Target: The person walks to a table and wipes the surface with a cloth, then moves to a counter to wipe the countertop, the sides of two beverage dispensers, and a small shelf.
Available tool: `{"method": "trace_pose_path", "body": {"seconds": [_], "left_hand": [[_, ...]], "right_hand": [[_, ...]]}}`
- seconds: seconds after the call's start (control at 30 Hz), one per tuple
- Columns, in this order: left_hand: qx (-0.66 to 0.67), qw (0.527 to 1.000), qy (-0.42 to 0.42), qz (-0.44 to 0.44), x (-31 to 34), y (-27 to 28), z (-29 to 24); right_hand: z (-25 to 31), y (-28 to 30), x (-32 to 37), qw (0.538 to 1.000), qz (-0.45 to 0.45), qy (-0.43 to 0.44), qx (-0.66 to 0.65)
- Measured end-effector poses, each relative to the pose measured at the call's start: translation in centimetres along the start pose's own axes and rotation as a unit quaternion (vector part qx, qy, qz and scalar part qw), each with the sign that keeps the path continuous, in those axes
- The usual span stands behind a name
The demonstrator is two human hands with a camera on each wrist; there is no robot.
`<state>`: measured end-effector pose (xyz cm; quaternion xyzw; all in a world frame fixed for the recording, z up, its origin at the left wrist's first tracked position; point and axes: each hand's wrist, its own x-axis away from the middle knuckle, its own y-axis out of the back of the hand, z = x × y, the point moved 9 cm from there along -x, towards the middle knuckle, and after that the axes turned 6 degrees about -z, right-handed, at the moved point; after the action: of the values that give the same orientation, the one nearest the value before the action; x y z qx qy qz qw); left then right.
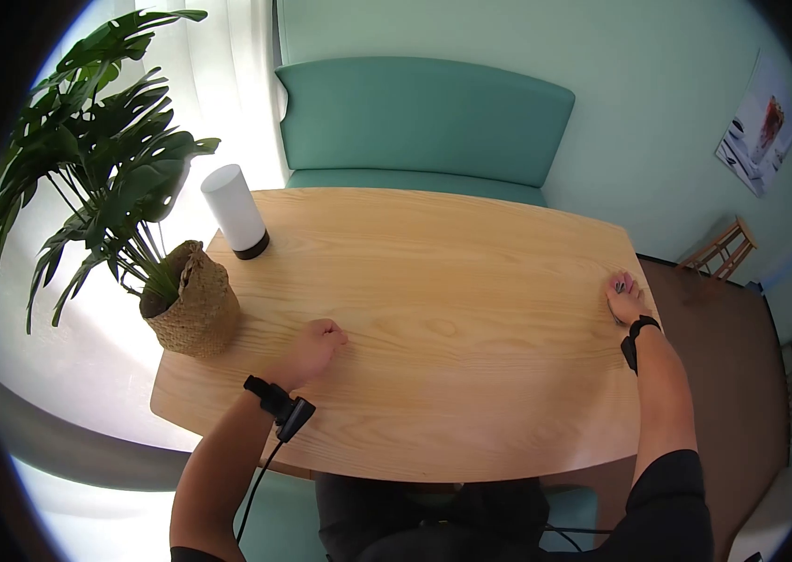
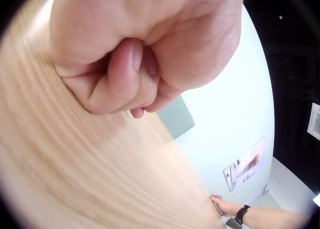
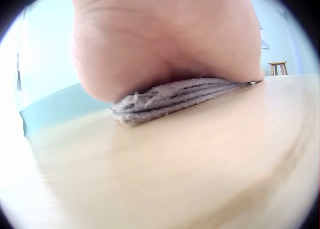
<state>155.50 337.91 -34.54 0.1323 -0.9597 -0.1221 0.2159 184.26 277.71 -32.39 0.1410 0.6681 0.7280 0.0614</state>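
My left hand rests on the light wooden table near its front left. The left wrist view shows this hand curled into a fist with nothing in it, knuckles on the wood. My right hand lies at the table's right edge, palm down on a folded grey cloth. In the right wrist view the palm presses flat on the cloth, whose layered edge shows beneath it. The fingers are hidden there.
A white cylinder lamp stands at the back left of the table. A leafy plant in a woven basket sits at the left edge. A teal bench lies beyond the table, and a wooden stool stands at the right.
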Motion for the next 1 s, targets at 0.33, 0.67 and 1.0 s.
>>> {"method": "trace_pose_path", "body": {"seconds": [0.33,0.67,1.0], "left_hand": [[0.075,0.997,0.009,0.022,1.2,-0.4,-0.8],[0.158,0.986,-0.002,0.053,8.9,-0.2,-4.1],[0.124,0.990,0.006,0.061,10.9,-0.9,-4.0]], "right_hand": [[11.8,-0.5,11.5,0.989,0.052,0.133,0.042],[38.0,-4.6,38.7,0.815,0.056,0.576,-0.013],[38.4,-6.4,44.8,0.746,0.093,0.659,0.007]]}}
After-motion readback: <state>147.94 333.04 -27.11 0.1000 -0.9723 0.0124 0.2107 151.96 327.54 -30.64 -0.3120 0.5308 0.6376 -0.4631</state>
